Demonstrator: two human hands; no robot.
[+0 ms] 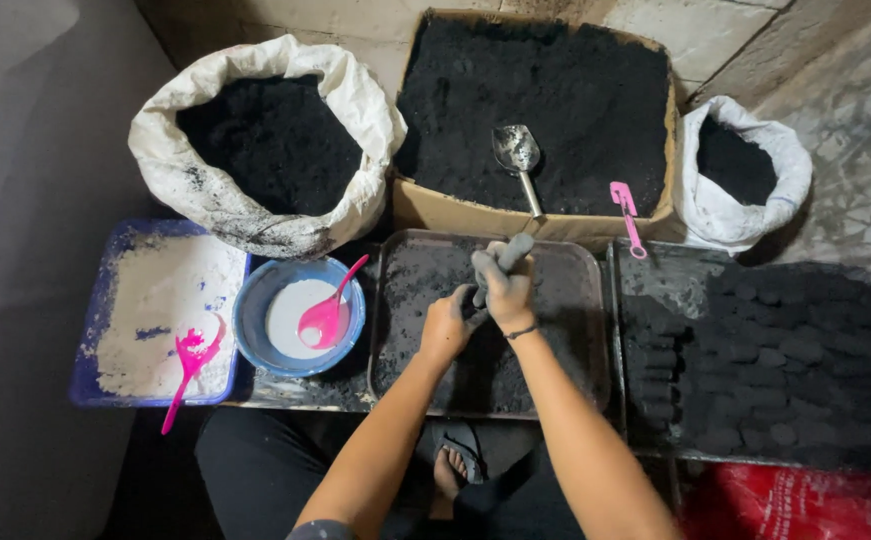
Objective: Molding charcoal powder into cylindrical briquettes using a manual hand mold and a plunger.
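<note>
While both hands grip grey tube [503, 262] | soot-dusted metal tray [575, 262] | concrete floor [855, 120]

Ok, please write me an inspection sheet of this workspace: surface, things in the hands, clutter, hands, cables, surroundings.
Surface: low metal tray dusted with black powder.
Job's things: grey tube-shaped tool held upright over the tray.
Clutter: metal scoop in cardboard box of black powder; two white sacks of it; blue bowl with pink spoon; blue tray of white powder; dark moulded pieces in rows at right.
Hands: right hand grips the tool; left hand is at its base.
Cables: nothing seen.
Surroundings: concrete floor.
</note>
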